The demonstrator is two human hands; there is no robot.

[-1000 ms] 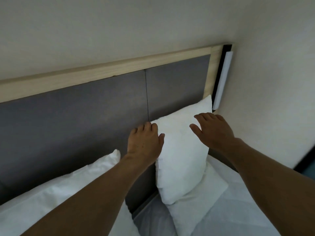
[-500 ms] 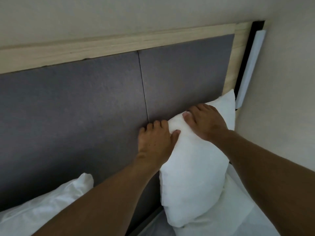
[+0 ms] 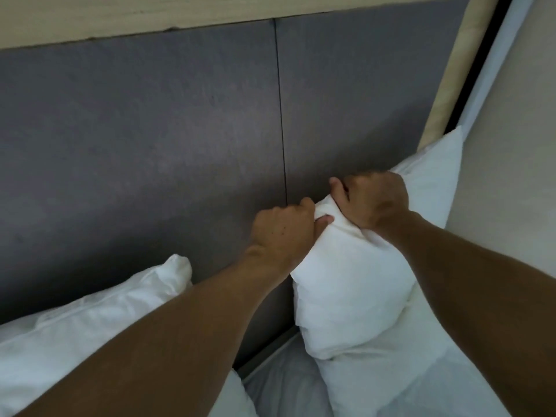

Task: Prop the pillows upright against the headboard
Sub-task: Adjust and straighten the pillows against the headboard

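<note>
A white pillow (image 3: 355, 284) stands upright against the grey padded headboard (image 3: 150, 145) at the right, near the corner. My left hand (image 3: 284, 230) pinches its upper left corner. My right hand (image 3: 373, 200) grips the bunched top edge just beside it. A second white pillow (image 3: 99, 320) lies slumped at the lower left, its top corner touching the headboard. A third pillow (image 3: 382, 377) lies flat under the upright one.
A pale wooden frame (image 3: 445, 70) borders the headboard on top and at the right. A white strip light (image 3: 493, 64) runs beside it, and a beige wall (image 3: 511, 145) closes in on the right. White bedding (image 3: 285, 383) shows below.
Both hands went from resting open on the pillow's top to closing on its upper edge, bunching the fabric. The view has moved closer to the headboard.
</note>
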